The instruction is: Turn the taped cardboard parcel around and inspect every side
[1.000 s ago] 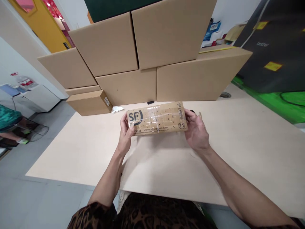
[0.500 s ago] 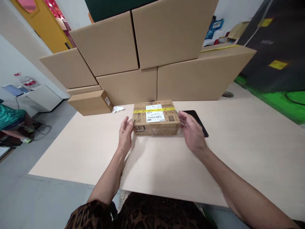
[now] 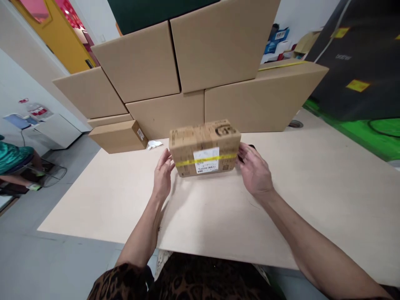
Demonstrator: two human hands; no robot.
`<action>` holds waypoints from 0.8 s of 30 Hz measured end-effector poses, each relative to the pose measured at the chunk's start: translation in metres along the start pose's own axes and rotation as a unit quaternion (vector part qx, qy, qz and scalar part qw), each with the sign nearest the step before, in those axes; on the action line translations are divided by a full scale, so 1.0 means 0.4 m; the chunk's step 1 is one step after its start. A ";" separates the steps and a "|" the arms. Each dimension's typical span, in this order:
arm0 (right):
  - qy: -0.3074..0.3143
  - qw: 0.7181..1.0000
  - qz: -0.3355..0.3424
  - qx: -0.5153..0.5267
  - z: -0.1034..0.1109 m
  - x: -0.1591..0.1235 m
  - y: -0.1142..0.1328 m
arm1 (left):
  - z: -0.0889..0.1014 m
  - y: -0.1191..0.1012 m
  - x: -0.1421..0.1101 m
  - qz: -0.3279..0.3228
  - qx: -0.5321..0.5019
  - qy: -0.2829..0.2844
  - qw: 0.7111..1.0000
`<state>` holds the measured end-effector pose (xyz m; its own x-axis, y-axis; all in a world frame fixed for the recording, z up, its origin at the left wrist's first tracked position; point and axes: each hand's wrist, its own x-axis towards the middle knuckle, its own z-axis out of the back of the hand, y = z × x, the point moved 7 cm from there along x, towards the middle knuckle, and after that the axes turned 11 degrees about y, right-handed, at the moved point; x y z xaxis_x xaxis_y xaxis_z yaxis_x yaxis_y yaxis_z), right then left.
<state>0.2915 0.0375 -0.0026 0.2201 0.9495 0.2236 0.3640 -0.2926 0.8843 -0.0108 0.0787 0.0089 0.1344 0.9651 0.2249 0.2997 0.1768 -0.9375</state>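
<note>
A small brown cardboard box (image 3: 203, 142) with a yellow tape band and a white shipping label (image 3: 206, 160) is held between my two hands. Its labelled side faces me, and printed lettering shows on its upper side. My left hand (image 3: 162, 173) presses the left end, its fingertips partly behind the box. On the right end rests my right hand (image 3: 256, 171), fingers curved along that side. I cannot tell whether the box's lower edge touches the table (image 3: 203, 216). A flat black object (image 3: 251, 146) is mostly hidden behind my right hand.
Large cardboard boxes (image 3: 225, 50) are stacked along the table's back. A smaller closed carton (image 3: 114, 136) lies at the back left, beside a crumpled white scrap (image 3: 154, 144). A dark covered machine (image 3: 346, 66) stands at the right. Another person (image 3: 15, 160) sits at far left.
The small box has turned toward me: its labelled face, on top before, now faces the front. Both hands have stayed at its ends. The flat black object is now more hidden.
</note>
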 end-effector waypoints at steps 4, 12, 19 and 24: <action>0.021 0.999 -0.020 -0.032 -0.006 0.002 -0.025 | -0.022 0.016 -0.007 0.044 0.020 0.021 0.999; 0.005 1.000 0.014 0.023 -0.011 -0.003 0.002 | -0.008 -0.014 -0.001 -0.033 -0.040 -0.006 0.999; 0.012 1.000 0.021 0.011 -0.010 -0.008 0.012 | -0.019 -0.002 -0.013 -0.007 -0.041 0.006 0.999; 0.003 1.000 0.014 0.013 0.005 -0.001 0.021 | -0.006 -0.016 -0.013 -0.044 -0.048 -0.011 0.998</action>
<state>0.2963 0.0345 0.0039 0.2254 0.9416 0.2500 0.3815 -0.3214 0.8667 -0.0110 0.0723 0.0143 0.0834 0.9505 0.2993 0.3989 0.2434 -0.8841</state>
